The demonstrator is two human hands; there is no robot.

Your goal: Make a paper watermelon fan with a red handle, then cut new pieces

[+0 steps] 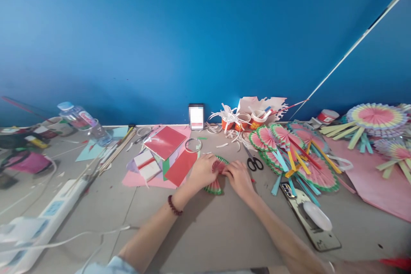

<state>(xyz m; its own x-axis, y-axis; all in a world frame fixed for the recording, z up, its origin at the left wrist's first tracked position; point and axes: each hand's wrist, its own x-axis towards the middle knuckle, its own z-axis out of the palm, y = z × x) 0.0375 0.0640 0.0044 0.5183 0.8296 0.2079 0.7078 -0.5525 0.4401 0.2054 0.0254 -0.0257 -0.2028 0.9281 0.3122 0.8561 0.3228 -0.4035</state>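
A small pleated paper fan (217, 176), pink with a green scalloped rim, lies on the grey table (180, 231) in front of me. My left hand (203, 172) pinches its left side, fingers closed on the folds. My right hand (238, 177) grips its right side the same way. A dark bead bracelet (174, 206) circles my left wrist. Black-handled scissors (254, 162) lie just beyond my right hand.
Finished paper fans (290, 154) with coloured strips pile up at right, above a phone (310, 218). Red and pink sheets (165, 154) lie at left. A water bottle (84, 122), power strip (41, 222), paper cups (248, 120) and tape rolls (192, 144) surround them.
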